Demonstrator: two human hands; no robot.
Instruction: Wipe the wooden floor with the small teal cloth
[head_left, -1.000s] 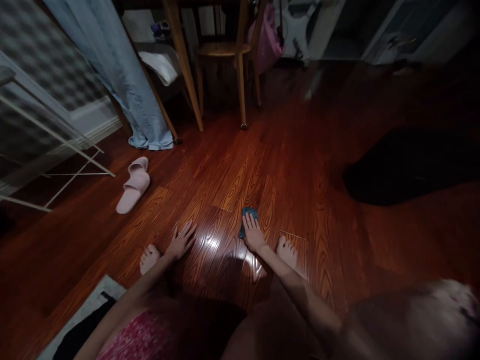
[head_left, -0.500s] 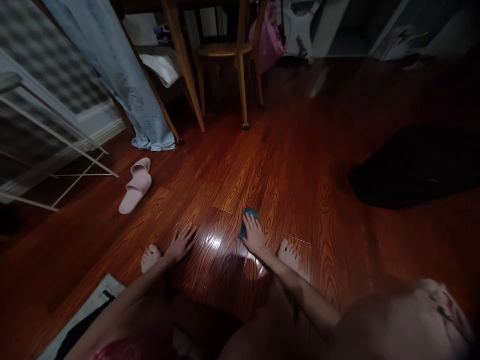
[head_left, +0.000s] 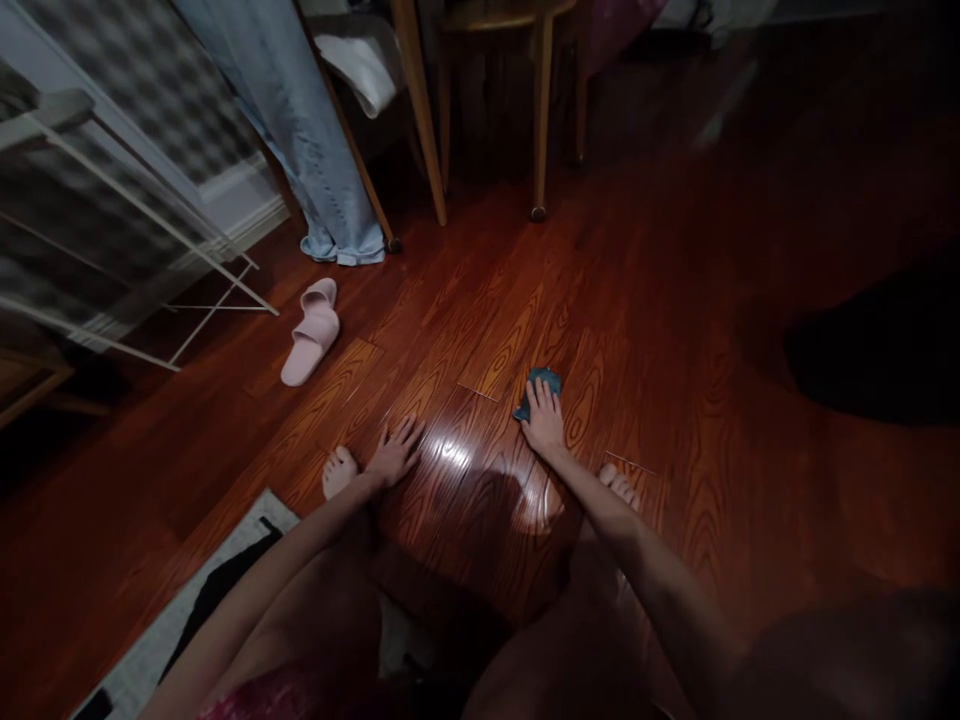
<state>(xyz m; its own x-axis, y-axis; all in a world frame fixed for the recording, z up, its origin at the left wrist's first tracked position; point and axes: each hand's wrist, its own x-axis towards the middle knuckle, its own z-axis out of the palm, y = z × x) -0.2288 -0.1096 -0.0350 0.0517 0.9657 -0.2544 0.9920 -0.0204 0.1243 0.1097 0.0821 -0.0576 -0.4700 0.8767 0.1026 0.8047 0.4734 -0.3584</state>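
Observation:
My right hand (head_left: 544, 420) lies flat on a dark teal cloth (head_left: 548, 378), fingers spread, pressing it against the glossy wooden floor (head_left: 480, 330). Part of the cloth is hidden under the palm and fingers. To the left, my left hand (head_left: 396, 455) rests on the bare floorboards with its fingers apart and nothing in it. Between the two hands the boards shine with reflected light. One bare foot (head_left: 340, 472) is just left of my left hand, and the other bare foot (head_left: 619, 487) shows beside my right forearm.
A pink slipper (head_left: 312, 335) lies ahead on the left. Beyond it, light-blue jeans (head_left: 330, 190) hang down near a wooden chair (head_left: 541, 120). A white folding rack (head_left: 217, 270) stands at left, a grey-white mat (head_left: 262, 510) lies low left, and a dark shape (head_left: 885, 350) is on the right.
The view has tilted down and turned left. My right hand has slid the cloth slightly forward along the floor, while my left hand stays in about the same spot.

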